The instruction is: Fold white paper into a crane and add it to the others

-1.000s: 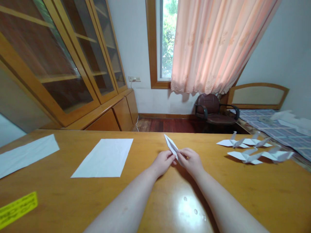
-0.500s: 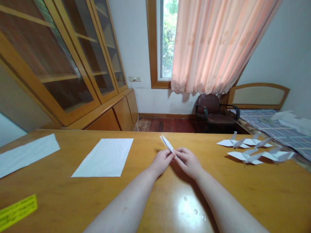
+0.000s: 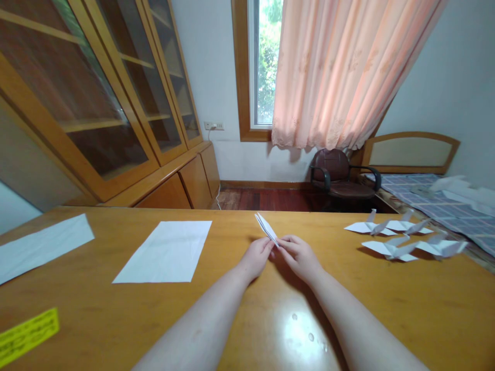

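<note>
A narrow piece of folded white paper points up and away from me over the middle of the table, its layers slightly apart at the far tip. My left hand pinches its lower end from the left. From the right, my right hand closes thumb and fingers on the same end. The fingers meet there and hide the bottom of the paper. Several folded white paper cranes stand in two rows to the right, apart from my hands.
On the wooden table, a white paper sheet lies left of my hands, with a paper strip farther left. A yellow label is at the near left. Beyond stand a glass-door cabinet, a chair and a bed.
The folded paper has shifted very slightly between my fingers, its tip a touch higher and to the right. Both hands stay in almost the same place, still gripping it.
</note>
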Demonstrator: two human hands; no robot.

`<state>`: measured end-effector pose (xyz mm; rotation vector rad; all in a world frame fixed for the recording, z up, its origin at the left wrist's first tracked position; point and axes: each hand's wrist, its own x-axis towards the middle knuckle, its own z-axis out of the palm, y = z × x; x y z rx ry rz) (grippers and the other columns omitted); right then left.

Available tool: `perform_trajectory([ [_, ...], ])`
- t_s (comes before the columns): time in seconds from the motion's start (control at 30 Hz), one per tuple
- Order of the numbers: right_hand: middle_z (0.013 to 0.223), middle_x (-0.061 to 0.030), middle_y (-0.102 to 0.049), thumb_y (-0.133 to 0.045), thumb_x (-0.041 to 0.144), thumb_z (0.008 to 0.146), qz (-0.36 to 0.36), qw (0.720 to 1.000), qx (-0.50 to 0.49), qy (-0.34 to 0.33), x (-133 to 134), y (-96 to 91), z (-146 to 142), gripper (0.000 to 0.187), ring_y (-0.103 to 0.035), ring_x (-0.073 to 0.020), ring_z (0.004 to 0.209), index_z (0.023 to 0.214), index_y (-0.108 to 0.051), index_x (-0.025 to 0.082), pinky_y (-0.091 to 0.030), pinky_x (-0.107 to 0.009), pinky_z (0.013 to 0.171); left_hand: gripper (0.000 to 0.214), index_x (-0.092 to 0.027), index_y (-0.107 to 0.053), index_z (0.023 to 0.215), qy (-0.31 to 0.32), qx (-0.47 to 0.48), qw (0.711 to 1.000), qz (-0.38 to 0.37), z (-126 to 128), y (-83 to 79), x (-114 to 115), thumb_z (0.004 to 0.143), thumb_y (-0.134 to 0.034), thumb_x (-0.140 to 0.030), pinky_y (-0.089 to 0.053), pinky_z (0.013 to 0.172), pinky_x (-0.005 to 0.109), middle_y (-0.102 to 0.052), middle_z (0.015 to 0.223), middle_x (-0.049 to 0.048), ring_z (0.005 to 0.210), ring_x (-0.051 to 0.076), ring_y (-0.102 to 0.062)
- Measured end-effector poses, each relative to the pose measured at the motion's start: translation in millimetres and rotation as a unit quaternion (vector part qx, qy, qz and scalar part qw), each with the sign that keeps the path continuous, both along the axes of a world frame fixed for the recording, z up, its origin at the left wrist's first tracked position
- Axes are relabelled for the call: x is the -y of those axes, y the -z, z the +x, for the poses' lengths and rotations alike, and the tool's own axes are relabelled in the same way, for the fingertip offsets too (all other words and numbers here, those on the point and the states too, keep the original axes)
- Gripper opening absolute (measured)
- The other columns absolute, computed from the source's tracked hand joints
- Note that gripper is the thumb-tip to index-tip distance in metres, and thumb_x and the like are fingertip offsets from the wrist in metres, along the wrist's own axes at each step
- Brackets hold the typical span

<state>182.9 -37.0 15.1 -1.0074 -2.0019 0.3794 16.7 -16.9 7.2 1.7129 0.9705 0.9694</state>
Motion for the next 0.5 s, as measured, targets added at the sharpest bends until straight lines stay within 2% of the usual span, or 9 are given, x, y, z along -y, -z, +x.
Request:
perform_trajectory([
  [0.3, 0.092, -0.0068, -0.068, -0.047, 0.024, 0.088, -0.024, 0.999, -0.022, 0.000, -0.7, 1.0, 0.2, 0.027, -0.063, -0.0170, 0.085, 0.106, -0.067, 0.023, -0.051, -0.032, 0.079, 0.029, -0.014, -0.059, 0.080, 0.000, 0.008, 1.000, -0.023, -0.4, -3.2, 2.6, 0.088, -0.040, -0.034, -0.046, 0.063, 0.027, -0.060, 0.067, 0.0020, 0.063, 0.015, -0.056],
  [0.4, 0.094, -0.0074, -0.070, -0.048, 0.024, 0.086, -0.046, 0.997, -0.047, 0.043, -1.6, 2.9, -0.8, 0.026, -0.064, -0.0191, 0.087, 0.102, -0.068, 0.022, -0.051, -0.033, 0.080, 0.029, -0.014, -0.062, 0.081, -0.005, 0.002, 1.000, -0.019, 0.6, -5.5, 2.6, 0.087, -0.040, -0.030, -0.046, 0.064, 0.027, -0.064, 0.073, 0.0037, 0.067, 0.016, -0.058],
  [0.5, 0.098, -0.0084, -0.071, -0.049, 0.027, 0.084, -0.101, 0.987, -0.095, 0.081, -2.9, 3.9, -1.1, 0.026, -0.065, -0.0213, 0.088, 0.101, -0.068, 0.020, -0.052, -0.035, 0.079, 0.024, -0.014, -0.065, 0.090, -0.006, 0.004, 1.000, -0.004, 1.9, -7.3, 2.4, 0.084, -0.045, -0.025, -0.047, 0.075, 0.030, -0.068, 0.087, 0.0056, 0.082, 0.019, -0.060],
])
